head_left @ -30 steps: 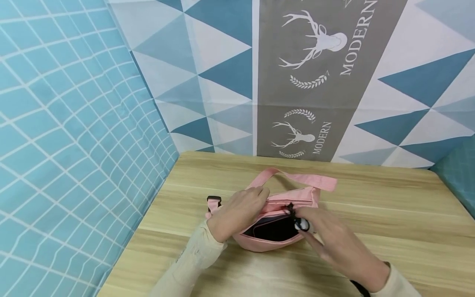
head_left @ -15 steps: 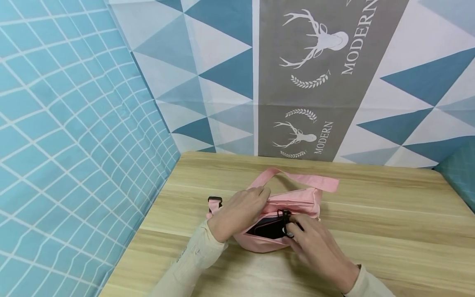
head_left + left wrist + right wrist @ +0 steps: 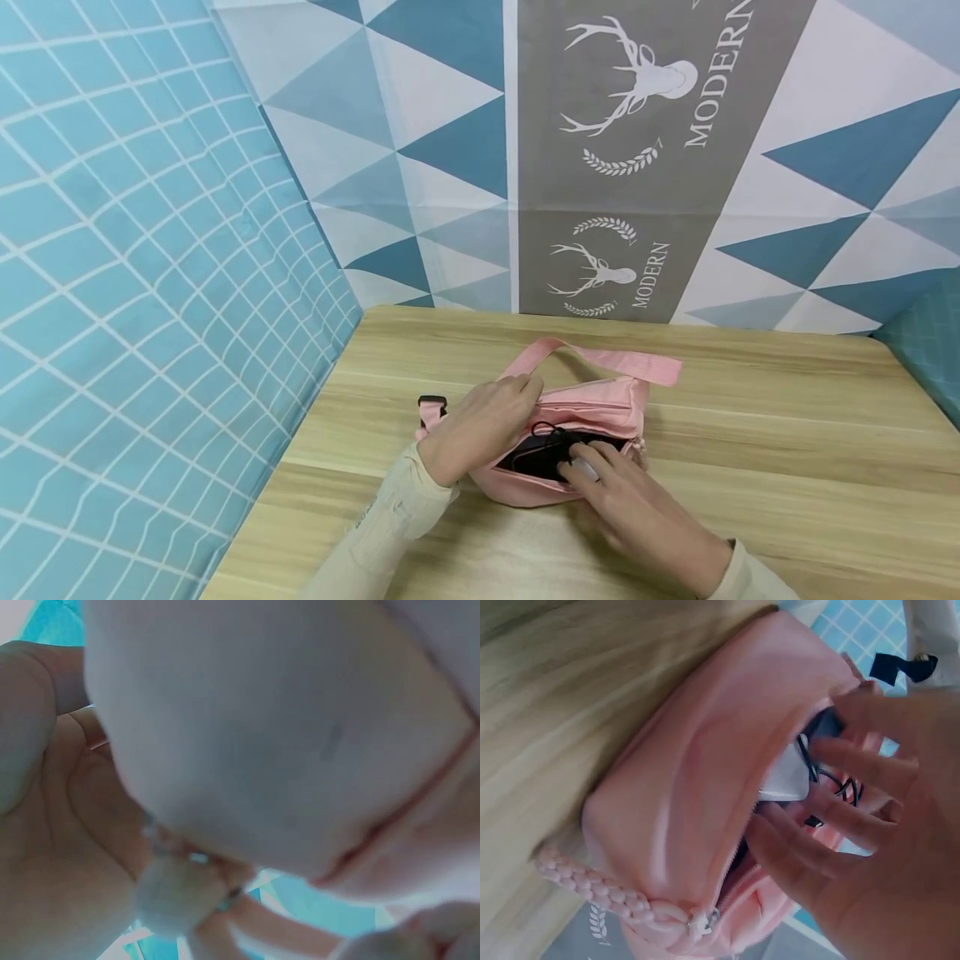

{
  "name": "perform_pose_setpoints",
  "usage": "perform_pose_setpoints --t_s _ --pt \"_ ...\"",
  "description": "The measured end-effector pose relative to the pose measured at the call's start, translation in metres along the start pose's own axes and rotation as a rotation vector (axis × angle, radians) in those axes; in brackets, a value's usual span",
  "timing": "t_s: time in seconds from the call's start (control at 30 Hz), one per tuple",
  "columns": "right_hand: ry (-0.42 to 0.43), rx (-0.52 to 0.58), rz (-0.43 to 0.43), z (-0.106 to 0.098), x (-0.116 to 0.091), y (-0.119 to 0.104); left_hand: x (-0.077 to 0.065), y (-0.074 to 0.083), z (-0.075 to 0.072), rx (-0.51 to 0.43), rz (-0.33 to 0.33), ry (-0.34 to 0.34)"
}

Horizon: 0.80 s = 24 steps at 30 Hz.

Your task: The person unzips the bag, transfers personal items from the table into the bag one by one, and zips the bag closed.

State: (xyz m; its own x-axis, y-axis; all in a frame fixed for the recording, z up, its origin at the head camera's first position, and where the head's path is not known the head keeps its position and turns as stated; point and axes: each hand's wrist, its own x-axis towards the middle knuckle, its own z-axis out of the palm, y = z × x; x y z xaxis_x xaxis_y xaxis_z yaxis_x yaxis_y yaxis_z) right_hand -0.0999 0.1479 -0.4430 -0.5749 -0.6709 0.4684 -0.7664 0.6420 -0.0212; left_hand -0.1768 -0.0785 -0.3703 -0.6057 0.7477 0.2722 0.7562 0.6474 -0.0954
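Note:
A pink waist bag lies on the table, its front zip undone and a dark inside showing. My left hand grips its upper left edge; in the left wrist view the pink fabric fills most of the picture beside the palm. At the opening, my right hand pinches a small white object with a thin black cord. The object's far part is hidden in the bag. A loop of the cord stands over the opening in the head view. A braided pink zip pull hangs at the bag's end.
A pink strap loops behind the bag, and a black buckle sits to its left. The wooden table meets a patterned cloth at the back and a blue checked cloth at the left.
My right hand has moved left and into the bag's opening, bringing the white object and its black cord down into it. The left hand has kept its grip on the bag.

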Motion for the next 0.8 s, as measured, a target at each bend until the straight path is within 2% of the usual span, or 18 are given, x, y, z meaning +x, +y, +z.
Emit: perform_pose_setpoints --t_s 0.1,0.23,0.37,0.5,0.6,0.8 --pt "-0.027 -0.004 -0.007 0.007 -0.001 -0.002 0.0 0.0 0.001 -0.002 -0.005 -0.001" --pt "0.019 -0.063 -0.048 0.014 0.002 -0.004 0.0 0.0 0.001 -0.01 -0.008 -0.005" --pt "0.058 -0.104 -0.038 0.007 0.005 -0.004 0.001 0.001 0.003 -0.012 0.004 0.006" --pt "0.031 -0.127 -0.04 -0.001 0.005 -0.003 0.002 0.001 0.003 0.004 0.008 0.019" --pt "0.002 -0.106 -0.065 -0.003 0.003 -0.003 0.003 0.0 0.002 0.018 0.008 0.017" --pt "-0.023 0.015 -0.108 0.001 0.002 -0.003 0.001 -0.002 0.001 0.006 0.017 0.045"
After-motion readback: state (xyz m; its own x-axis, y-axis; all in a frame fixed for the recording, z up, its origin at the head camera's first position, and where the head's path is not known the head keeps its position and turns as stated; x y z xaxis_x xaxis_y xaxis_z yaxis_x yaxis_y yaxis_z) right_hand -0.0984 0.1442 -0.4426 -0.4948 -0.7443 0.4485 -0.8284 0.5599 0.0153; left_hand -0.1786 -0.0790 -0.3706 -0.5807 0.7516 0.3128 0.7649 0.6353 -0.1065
